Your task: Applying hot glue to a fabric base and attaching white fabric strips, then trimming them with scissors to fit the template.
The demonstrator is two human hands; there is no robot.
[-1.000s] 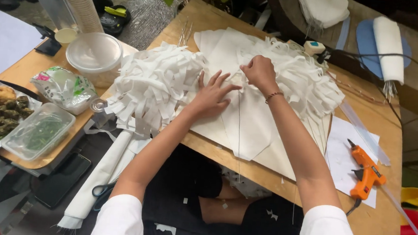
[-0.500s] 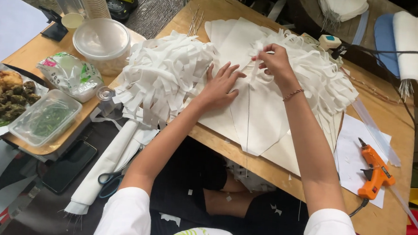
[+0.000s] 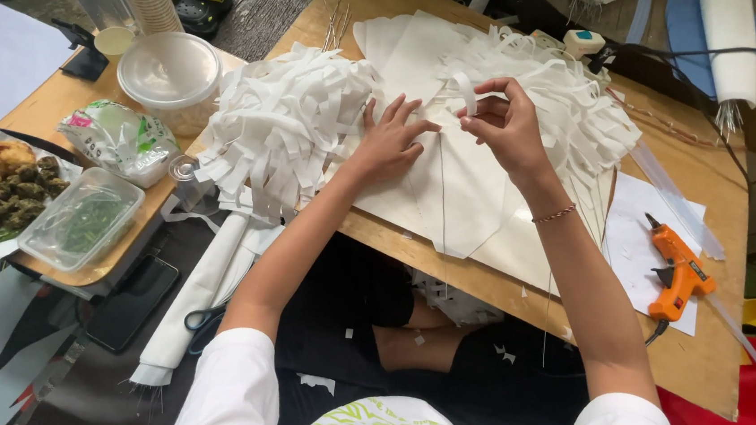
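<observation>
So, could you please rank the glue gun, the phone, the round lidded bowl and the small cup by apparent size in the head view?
1. Bowl
2. Phone and glue gun: look alike, unranked
3. Cup

The left hand (image 3: 390, 140) lies flat, fingers spread, on white paper panels (image 3: 452, 187) on a wooden board (image 3: 699, 355); the right hand (image 3: 504, 123) pinches a white strip (image 3: 465, 91) just above them; heaps of cut strips (image 3: 281, 128) lie to either side; an orange glue gun (image 3: 679, 274) rests on the board's right; a lidded bowl (image 3: 171, 75), food tray (image 3: 81, 221) and phone (image 3: 131, 303) sit left.
</observation>
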